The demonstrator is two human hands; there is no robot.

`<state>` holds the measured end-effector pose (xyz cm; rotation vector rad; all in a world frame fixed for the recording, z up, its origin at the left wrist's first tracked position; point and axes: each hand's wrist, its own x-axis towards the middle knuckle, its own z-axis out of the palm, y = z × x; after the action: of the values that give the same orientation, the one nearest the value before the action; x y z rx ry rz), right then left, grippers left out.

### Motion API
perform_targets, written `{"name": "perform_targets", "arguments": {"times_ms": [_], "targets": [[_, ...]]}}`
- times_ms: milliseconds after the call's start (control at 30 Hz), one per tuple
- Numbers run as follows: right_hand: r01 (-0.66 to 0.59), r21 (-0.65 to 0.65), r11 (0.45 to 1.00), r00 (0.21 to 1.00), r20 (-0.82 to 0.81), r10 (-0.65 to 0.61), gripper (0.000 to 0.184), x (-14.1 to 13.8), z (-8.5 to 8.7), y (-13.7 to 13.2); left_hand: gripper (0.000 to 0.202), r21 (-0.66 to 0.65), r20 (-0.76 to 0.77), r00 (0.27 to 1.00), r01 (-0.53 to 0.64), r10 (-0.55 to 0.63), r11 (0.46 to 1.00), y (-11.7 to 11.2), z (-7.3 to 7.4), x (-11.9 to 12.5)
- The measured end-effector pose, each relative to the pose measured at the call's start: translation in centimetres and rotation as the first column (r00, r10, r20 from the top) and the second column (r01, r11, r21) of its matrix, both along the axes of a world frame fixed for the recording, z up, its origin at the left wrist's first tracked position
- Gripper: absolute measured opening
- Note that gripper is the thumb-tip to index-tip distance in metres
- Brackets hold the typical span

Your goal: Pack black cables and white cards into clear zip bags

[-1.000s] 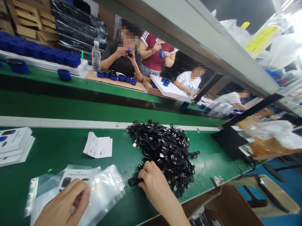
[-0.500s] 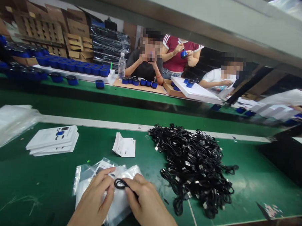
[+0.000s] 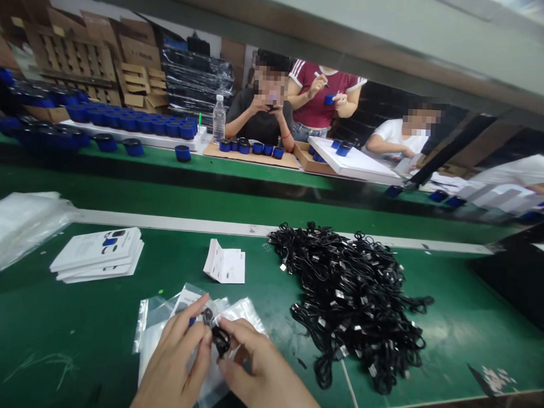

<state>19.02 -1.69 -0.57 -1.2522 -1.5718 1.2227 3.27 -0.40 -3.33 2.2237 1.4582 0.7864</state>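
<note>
A small coil of black cable (image 3: pixel 221 341) is pinched in the fingertips of my right hand (image 3: pixel 265 369). My left hand (image 3: pixel 175 356) is closed on a clear plastic bag (image 3: pixel 147 325), its thumb close beside the coil. Part of the cable seems to lie behind or inside the clear film; I cannot tell which. A printed leaflet (image 3: pixel 187 296) shows through the plastic above my left fingers. More clear bags (image 3: pixel 249 314) lie flat beneath both hands, largely covered by them.
To the right is a big heap of black cables (image 3: pixel 353 298). A folded leaflet (image 3: pixel 232 266) stands ahead, with stacked booklets (image 3: pixel 94 253) and plastic bags (image 3: pixel 18 229) further left. Across the bench, people work among blue-black round devices (image 3: pixel 183 153). A beam (image 3: pixel 351 45) crosses overhead.
The cable coil has turned from a flat loop to a tilted bundle, lower and slightly right, partly against the film. My right fingers have opened somewhat around it. My left hand has shifted slightly right.
</note>
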Motion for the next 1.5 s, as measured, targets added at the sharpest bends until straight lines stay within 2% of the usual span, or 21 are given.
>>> {"name": "perform_targets", "arguments": {"times_ms": [133, 200, 267, 367, 433, 467, 533, 567, 600, 633, 700, 767, 833, 867, 933, 1000, 1100, 1200, 1267, 1367, 1500], "targets": [[-0.002, -0.080, 0.997, 0.999, -0.033, -0.001, 0.026, 0.3, 0.4, -0.1, 0.027, -0.059, 0.053, 0.998, -0.040, 0.043, 0.997, -0.3, 0.7, 0.4], [0.044, -0.068, 0.997, 0.999, 0.019, -0.042, 0.026, 0.1, 0.3, -0.1, 0.028, -0.052, 0.060, 0.997, -0.036, 0.039, 0.998, -0.5, 1.0, 0.5], [0.100, 0.038, 0.994, 0.985, 0.138, -0.104, 0.025, -0.2, 0.1, 0.0, 0.026, -0.023, 0.069, 0.997, -0.025, 0.027, 0.999, -0.7, 1.3, 0.5], [0.099, 0.232, 0.968, 0.938, 0.305, -0.168, 0.024, -0.8, -0.4, -0.1, 0.022, 0.022, 0.073, 0.997, -0.009, 0.008, 1.000, -0.9, 1.4, 0.6], [0.118, 0.305, 0.945, 0.907, 0.353, -0.227, 0.024, -1.3, -0.8, -0.2, 0.022, 0.061, 0.071, 0.997, 0.001, -0.006, 0.998, -1.1, 1.4, 0.8], [0.172, 0.312, 0.934, 0.893, 0.351, -0.282, 0.022, -1.5, -1.1, -0.1, 0.022, 0.090, 0.072, 0.997, 0.010, -0.017, 0.996, -1.2, 1.4, 0.9], [0.342, 0.252, 0.905, 0.866, 0.290, -0.408, 0.016, -1.7, -1.5, 0.0, 0.023, 0.150, 0.071, 0.997, 0.030, -0.041, 0.988, -1.4, 1.5, 1.1], [0.397, 0.175, 0.901, 0.872, 0.235, -0.430, 0.017, -1.7, -1.6, 0.2, 0.022, 0.176, 0.063, 0.997, 0.041, -0.053, 0.984, -1.5, 1.6, 1.1], [0.400, 0.081, 0.913, 0.896, 0.173, -0.408, 0.020, -1.6, -1.7, 0.3, 0.021, 0.198, 0.047, 0.997, 0.055, -0.065, 0.979, -1.5, 1.7, 1.1], [0.349, -0.009, 0.937, 0.932, 0.110, -0.346, 0.020, -1.4, -1.7, 0.4, 0.020, 0.217, 0.024, 0.996, 0.073, -0.080, 0.974, -1.4, 1.8, 1.0], [0.167, -0.116, 0.979, 0.986, 0.001, -0.168, 0.016, -0.8, -1.4, 0.7, 0.014, 0.222, -0.020, 0.994, 0.112, -0.110, 0.968, -1.0, 2.3, 0.4], [0.057, -0.095, 0.994, 0.998, -0.010, -0.058, 0.016, -0.4, -0.8, 0.8, 0.009, 0.136, -0.044, 0.993, 0.118, -0.113, 0.984, -0.4, 3.0, -0.4], [0.025, -0.027, 0.999, 1.000, 0.003, -0.025, 0.016, -0.1, -0.1, 0.8, 0.024, -0.064, -0.018, 0.999, 0.042, -0.043, 0.997, 0.4, 3.9, -1.1], [0.013, -0.019, 1.000, 1.000, -0.022, -0.014, 0.015, -0.1, 0.2, 0.8, 0.027, -0.185, 0.010, 1.000, -0.018, 0.020, 0.983, 0.6, 4.4, -1.3], [0.026, -0.074, 0.997, 0.988, -0.151, -0.037, 0.013, -0.1, 0.6, 0.7, 0.022, -0.406, 0.074, 0.989, -0.090, 0.131, 0.910, 0.9, 5.2, -1.5], [0.070, -0.167, 0.983, 0.952, -0.285, -0.116, 0.018, -0.1, 0.6, 0.5, 0.021, -0.526, 0.158, 0.961, -0.111, 0.225, 0.843, 0.9, 5.8, -1.4], [0.108, -0.222, 0.969, 0.941, -0.291, -0.172, 0.028, 0.0, 0.3, 0.1, 0.022, -0.580, 0.302, 0.886, -0.122, 0.352, 0.805, 0.8, 5.9, -1.0], [0.169, -0.192, 0.967, 0.958, -0.198, -0.207, 0.015, 0.0, -0.1, -0.1, 0.026, -0.643, 0.367, 0.832, -0.096, 0.416, 0.760, 0.6, 5.6, -0.8], [0.217, -0.137, 0.966, 0.954, -0.180, -0.240, 0.020, 0.0, -0.1, -0.1, 0.028, -0.648, 0.373, 0.831, -0.085, 0.413, 0.757, 0.5, 5.4, -0.8], [0.250, -0.075, 0.965, 0.949, -0.181, -0.260, 0.024, 0.1, 0.2, 0.1, 0.032, -0.611, 0.359, 0.853, -0.092, 0.379, 0.786, 0.4, 5.1, -1.0], [0.273, 0.000, 0.962, 0.947, -0.173, -0.269, 0.024, 0.4, 0.5, 0.1, 0.032, -0.621, 0.315, 0.886, -0.079, 0.341, 0.780, 0.4, 4.6, -1.5]]}}
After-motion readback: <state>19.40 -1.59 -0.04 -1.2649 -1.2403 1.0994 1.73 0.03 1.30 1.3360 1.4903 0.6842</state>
